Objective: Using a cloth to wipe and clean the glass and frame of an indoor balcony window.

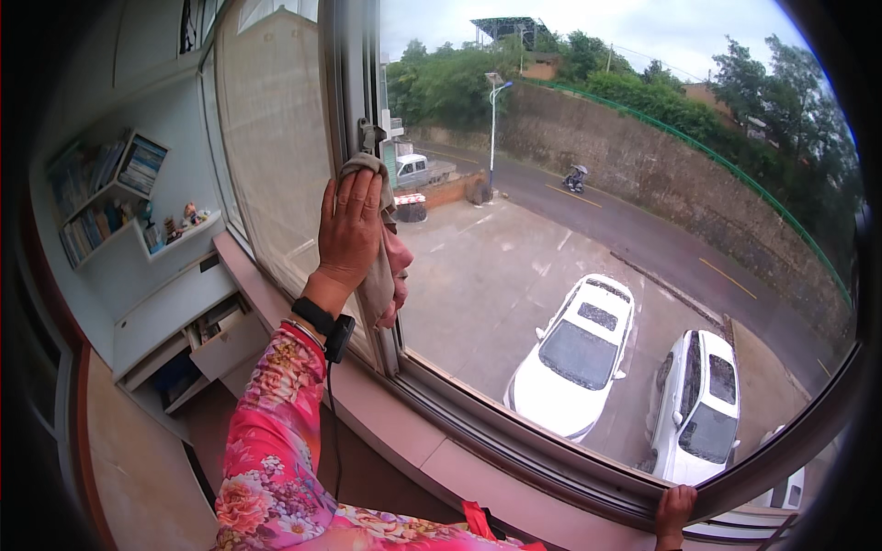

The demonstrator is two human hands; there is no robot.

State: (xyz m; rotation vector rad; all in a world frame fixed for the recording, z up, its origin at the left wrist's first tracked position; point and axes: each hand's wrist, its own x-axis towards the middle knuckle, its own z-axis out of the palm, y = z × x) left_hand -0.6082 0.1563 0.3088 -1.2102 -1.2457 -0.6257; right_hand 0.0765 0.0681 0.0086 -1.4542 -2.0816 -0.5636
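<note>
My left hand, below a pink floral sleeve and a black wristband, presses a grey-brown cloth against the upright window frame. Its fingers lie together over the folded cloth, which hangs down below them. Beside the cloth is a pinkish shape; whether it is a reflection or something solid I cannot tell. Just above my fingertips sits the window latch. At the lower right, my right hand curls over the bottom rail of the window frame; its arm is mostly out of view.
A pinkish sill runs along the window. Bookshelves and a desk with an open drawer stand at left. A dark cable hangs from my wrist. Outside, well below, are parked white cars and a road.
</note>
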